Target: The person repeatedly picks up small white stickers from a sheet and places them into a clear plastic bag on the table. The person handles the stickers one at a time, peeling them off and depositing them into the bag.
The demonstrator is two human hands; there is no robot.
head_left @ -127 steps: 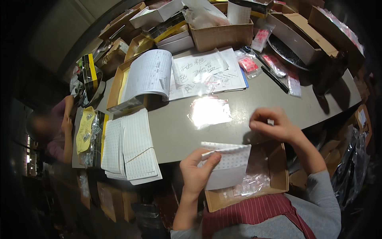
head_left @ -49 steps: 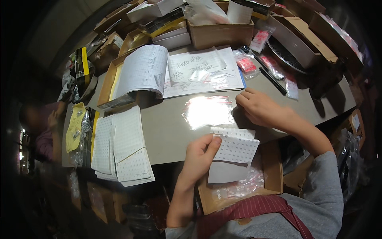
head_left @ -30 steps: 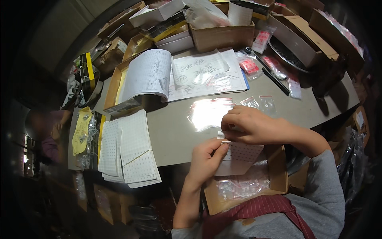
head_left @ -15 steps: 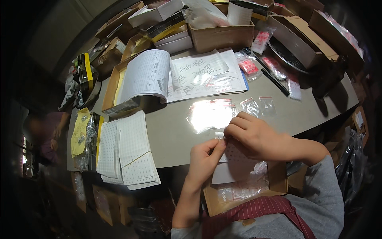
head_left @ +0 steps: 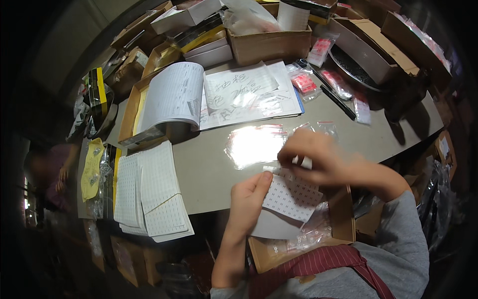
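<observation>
My left hand (head_left: 250, 198) pinches the upper left corner of a white label sheet (head_left: 291, 198) printed with rows of small dark marks, thumb on top. The sheet tilts over a plain white sheet (head_left: 276, 224) beneath it. Just above the label sheet is my right hand (head_left: 318, 153), partly smeared by motion, its fingers bent together. A small white piece (head_left: 302, 161), seemingly a label, shows at its fingers. Below both sheets, a cardboard box (head_left: 346, 212) at my lap holds clear plastic bags (head_left: 298, 241) with small white rings.
Small red-edged zip bags (head_left: 256, 144) lie in bright glare beyond my hands. Stacked label sheets (head_left: 162, 189) rest at the left, one bundle banded. An open paper pad (head_left: 177, 97), a black marker (head_left: 338, 102) and several boxes (head_left: 269, 46) fill the back. A person (head_left: 62, 174) is at far left.
My right hand has drawn away from my left fingertips, with the white piece at its fingers. The label sheet now lies more in view. The whole view has shifted slightly.
</observation>
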